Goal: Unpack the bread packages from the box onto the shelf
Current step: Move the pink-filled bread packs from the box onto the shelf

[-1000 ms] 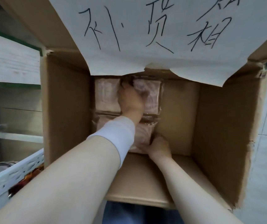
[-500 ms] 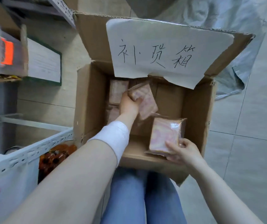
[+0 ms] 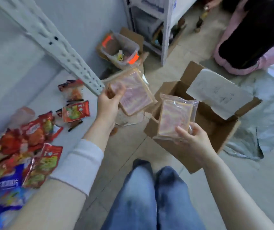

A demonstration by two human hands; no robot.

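My left hand (image 3: 108,103) grips a clear-wrapped bread package (image 3: 133,92) by its left edge, held in the air near the white shelf's (image 3: 53,98) front corner. A second bread package (image 3: 174,117) is upright in my right hand (image 3: 191,138), which holds it by the lower corner in front of the open cardboard box (image 3: 214,130). The box stands on the floor to the right, with a white handwritten paper (image 3: 215,93) on its flap. Its inside is mostly hidden behind the package.
Red, green and blue snack packets (image 3: 33,146) lie on the shelf surface at left. A slanted white perforated upright (image 3: 53,45) crosses above it. A clear plastic bin (image 3: 121,48) sits on cardboard further back. Another person (image 3: 252,39) stands at top right. My jeans-clad legs (image 3: 151,196) are below.
Both hands have lifted a bread package each out of the box and pulled back. The left one swung toward the shelf, and my view turned to take in the shelf.
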